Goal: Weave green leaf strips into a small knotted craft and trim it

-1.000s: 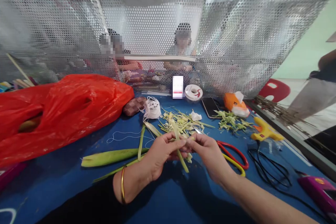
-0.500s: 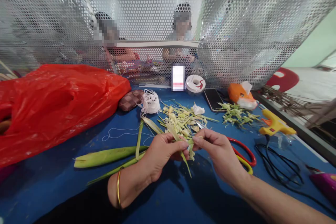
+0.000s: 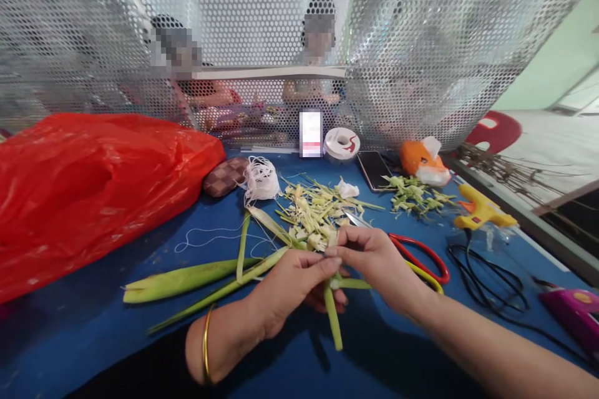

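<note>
Green leaf strips (image 3: 332,318) hang down from between my two hands above the blue table. My left hand (image 3: 294,277), with a gold bangle at its wrist, pinches the strips between thumb and fingers. The fingertips of my right hand (image 3: 369,257) are closed on the same piece, touching my left fingertips. Just beyond lies a heap of pale leaf scraps (image 3: 309,209). Long green leaves (image 3: 187,280) lie left of my left hand. Scissors with red and yellow handles (image 3: 437,262) are partly hidden behind my right hand.
A red plastic bag (image 3: 103,193) fills the left. Beyond the heap are white string (image 3: 262,179), a ribbon spool (image 3: 342,143) and a phone (image 3: 374,169). A yellow glue gun (image 3: 484,209) with black cable lies right. Two people sit behind the perforated sheet (image 3: 262,19).
The strips between my hands have turned, and a wider green strip now hangs toward me while another sticks out to the right. My right hand has closed in on my left. The view has shifted slightly.
</note>
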`<state>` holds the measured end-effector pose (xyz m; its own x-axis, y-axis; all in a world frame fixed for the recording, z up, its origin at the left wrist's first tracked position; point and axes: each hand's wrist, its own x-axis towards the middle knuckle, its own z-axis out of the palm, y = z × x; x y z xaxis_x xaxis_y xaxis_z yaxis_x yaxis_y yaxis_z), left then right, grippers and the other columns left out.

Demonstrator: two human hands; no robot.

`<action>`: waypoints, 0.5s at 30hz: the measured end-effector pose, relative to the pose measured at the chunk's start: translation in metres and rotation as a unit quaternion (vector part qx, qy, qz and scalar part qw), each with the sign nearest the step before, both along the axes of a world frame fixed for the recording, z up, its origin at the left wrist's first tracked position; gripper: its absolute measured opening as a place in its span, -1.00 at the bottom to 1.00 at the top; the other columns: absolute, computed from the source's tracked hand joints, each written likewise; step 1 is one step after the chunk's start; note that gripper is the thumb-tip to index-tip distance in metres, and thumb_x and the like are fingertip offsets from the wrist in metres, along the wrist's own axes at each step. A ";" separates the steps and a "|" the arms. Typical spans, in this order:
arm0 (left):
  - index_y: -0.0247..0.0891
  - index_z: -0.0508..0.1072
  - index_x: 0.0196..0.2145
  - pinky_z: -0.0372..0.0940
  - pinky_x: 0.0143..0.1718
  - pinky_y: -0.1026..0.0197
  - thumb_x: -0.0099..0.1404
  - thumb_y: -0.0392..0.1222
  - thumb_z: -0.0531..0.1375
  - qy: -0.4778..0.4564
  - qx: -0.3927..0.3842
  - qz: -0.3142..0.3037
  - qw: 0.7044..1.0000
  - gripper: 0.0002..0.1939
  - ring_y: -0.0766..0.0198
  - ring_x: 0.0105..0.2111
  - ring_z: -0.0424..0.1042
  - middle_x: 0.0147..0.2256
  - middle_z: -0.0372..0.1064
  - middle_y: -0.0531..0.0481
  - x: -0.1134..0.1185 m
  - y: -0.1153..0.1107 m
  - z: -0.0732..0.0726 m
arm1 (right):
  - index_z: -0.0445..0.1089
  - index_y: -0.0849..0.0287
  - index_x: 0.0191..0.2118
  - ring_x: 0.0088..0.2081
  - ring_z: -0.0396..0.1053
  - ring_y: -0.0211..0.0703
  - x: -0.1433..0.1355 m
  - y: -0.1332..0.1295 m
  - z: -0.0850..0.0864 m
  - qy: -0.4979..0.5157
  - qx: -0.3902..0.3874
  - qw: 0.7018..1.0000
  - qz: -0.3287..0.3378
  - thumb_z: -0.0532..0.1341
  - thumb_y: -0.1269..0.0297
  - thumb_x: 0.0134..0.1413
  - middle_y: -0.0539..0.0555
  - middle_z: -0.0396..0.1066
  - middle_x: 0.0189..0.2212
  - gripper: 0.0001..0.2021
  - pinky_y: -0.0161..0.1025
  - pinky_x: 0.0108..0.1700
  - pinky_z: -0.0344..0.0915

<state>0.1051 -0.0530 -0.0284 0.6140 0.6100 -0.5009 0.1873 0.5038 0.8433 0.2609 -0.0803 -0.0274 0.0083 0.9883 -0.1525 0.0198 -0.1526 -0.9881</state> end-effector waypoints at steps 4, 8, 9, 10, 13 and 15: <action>-0.34 0.54 -0.44 0.29 -0.39 0.29 0.13 -0.07 0.28 0.021 0.026 -0.029 0.999 -0.76 0.27 -0.47 0.51 -0.52 0.53 -0.07 0.000 0.002 0.003 | 0.27 0.17 -0.62 -0.52 0.14 -0.29 -0.001 -0.001 -0.003 -0.026 0.033 0.998 -0.039 0.30 0.23 -0.13 -0.07 0.24 -0.62 -0.76 -0.28 -0.44 0.10; -0.33 0.58 -0.46 0.28 -0.38 0.27 0.13 -0.08 0.28 0.031 0.060 -0.049 0.997 -0.77 0.26 -0.47 0.48 -0.53 0.53 -0.08 0.000 0.001 0.003 | 0.26 0.16 -0.61 -0.53 0.13 -0.28 -0.003 -0.003 -0.007 -0.046 0.044 0.996 -0.056 0.27 0.23 -0.09 -0.08 0.22 -0.64 -0.77 -0.27 -0.46 0.10; -0.33 0.59 -0.45 0.28 -0.38 0.26 0.13 -0.08 0.28 0.032 0.066 -0.052 0.996 -0.77 0.24 -0.47 0.48 -0.53 0.53 -0.09 0.000 0.001 0.003 | 0.25 0.16 -0.61 -0.52 0.13 -0.28 -0.004 -0.004 -0.007 -0.053 0.047 0.996 -0.059 0.27 0.24 -0.09 -0.07 0.22 -0.63 -0.77 -0.27 -0.45 0.10; -0.33 0.59 -0.45 0.27 -0.38 0.25 0.14 -0.08 0.27 0.031 0.071 -0.056 0.995 -0.77 0.24 -0.47 0.48 -0.53 0.53 -0.09 -0.001 0.000 0.003 | 0.26 0.15 -0.61 -0.52 0.14 -0.27 -0.004 -0.005 -0.008 -0.059 0.051 0.995 -0.061 0.26 0.24 -0.09 -0.07 0.23 -0.63 -0.78 -0.27 -0.45 0.11; -0.32 0.61 -0.45 0.24 -0.40 0.25 0.15 -0.08 0.27 0.021 0.092 -0.077 0.993 -0.76 0.24 -0.49 0.45 -0.51 0.54 -0.10 -0.002 0.000 0.000 | 0.28 0.15 -0.58 -0.50 0.17 -0.26 -0.006 -0.006 -0.009 -0.069 0.057 0.994 -0.060 0.25 0.27 -0.07 -0.06 0.24 -0.62 -0.81 -0.27 -0.43 0.13; -0.32 0.61 -0.45 0.22 -0.41 0.25 0.14 -0.08 0.28 0.011 0.097 -0.090 0.991 -0.77 0.25 -0.50 0.43 -0.51 0.53 -0.09 -0.002 -0.001 -0.001 | 0.28 0.14 -0.57 -0.52 0.17 -0.27 -0.006 -0.006 -0.010 -0.070 0.060 0.994 -0.058 0.25 0.29 -0.07 -0.07 0.24 -0.61 -0.83 -0.27 -0.45 0.14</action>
